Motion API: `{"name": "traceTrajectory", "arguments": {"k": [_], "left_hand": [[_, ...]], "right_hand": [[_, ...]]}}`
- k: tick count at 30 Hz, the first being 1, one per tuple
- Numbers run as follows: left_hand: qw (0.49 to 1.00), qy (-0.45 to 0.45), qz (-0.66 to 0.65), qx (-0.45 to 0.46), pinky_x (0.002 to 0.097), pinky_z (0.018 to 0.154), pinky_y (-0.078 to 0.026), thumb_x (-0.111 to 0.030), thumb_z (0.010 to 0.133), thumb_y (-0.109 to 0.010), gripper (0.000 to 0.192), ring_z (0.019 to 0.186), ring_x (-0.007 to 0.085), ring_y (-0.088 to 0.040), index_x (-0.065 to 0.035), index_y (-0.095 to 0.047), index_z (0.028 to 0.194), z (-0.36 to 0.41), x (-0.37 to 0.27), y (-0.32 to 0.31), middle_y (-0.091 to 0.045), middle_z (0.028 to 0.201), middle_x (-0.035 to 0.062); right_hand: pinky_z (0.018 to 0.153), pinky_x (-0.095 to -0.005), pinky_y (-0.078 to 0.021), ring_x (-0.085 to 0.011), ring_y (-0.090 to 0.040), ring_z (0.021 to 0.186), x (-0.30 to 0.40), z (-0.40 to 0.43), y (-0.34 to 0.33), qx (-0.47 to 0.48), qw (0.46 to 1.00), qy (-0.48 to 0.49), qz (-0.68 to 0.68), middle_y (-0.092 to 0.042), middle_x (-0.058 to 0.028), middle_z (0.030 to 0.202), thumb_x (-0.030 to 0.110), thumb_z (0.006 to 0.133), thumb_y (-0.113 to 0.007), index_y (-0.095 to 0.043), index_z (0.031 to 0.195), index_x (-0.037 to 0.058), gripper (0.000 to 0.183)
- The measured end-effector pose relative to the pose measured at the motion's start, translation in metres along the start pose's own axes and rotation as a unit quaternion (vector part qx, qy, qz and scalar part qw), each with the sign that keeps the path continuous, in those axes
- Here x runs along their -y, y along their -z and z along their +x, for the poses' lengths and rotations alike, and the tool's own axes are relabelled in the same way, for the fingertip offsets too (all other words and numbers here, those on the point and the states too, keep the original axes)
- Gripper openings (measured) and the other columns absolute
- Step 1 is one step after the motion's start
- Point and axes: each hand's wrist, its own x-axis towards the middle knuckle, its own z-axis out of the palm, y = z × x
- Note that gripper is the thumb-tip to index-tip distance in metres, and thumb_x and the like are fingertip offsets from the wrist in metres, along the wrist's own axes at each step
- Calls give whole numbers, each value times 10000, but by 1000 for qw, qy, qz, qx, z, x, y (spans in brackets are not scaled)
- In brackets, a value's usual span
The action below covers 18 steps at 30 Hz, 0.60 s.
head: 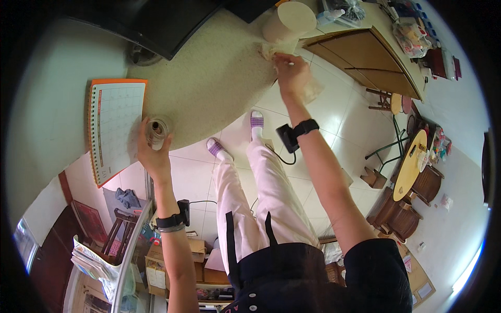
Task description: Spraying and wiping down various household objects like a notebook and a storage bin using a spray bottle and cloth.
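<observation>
My left hand (155,150) is closed around a clear round glass or plastic container (158,130) at the left end of the pale countertop (203,90), beside a spiral-bound desk calendar (119,129). Something small and dark shows inside the container. My right hand (291,72) is at the counter's right edge, its fingers pinched on a pale, crumpled thin material (269,51), which may be tissue or a cloth. More thin, see-through material (312,89) hangs behind that hand. Just above my right fingers stands a cream cylinder (289,21).
A black screen or panel (156,23) stands at the counter's back left. Right of the cylinder lie a clear bottle (330,16) and plastic bags. A brown cabinet (364,62) borders the tiled floor. Farther right are a yellow oval table (411,164) and wooden chairs.
</observation>
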Motion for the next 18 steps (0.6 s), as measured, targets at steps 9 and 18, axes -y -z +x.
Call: {"name": "traceTrajectory", "arguments": {"k": [9, 18], "left_hand": [[999, -19, 47, -6, 387, 1009, -479, 28, 702, -811, 666, 1180, 296, -596, -49, -561, 1315, 0, 5, -1, -619, 1276, 139], [1000, 16, 10, 4, 379, 1009, -488, 51, 704, -795, 649, 1178, 279, -598, -40, -565, 1304, -2, -1, 0, -620, 1254, 149]], "right_hand": [[633, -371, -501, -284, -631, 613, 4, 10, 13, -1, 999, -10, -36, -673, -115, 705, 130, 708, -725, -792, 787, 142, 104], [662, -342, -503, -254, -643, 705, 20, 7, -12, -7, 999, 28, 37, -672, -110, 809, 83, 779, -730, -773, 858, 78, 90]]}}
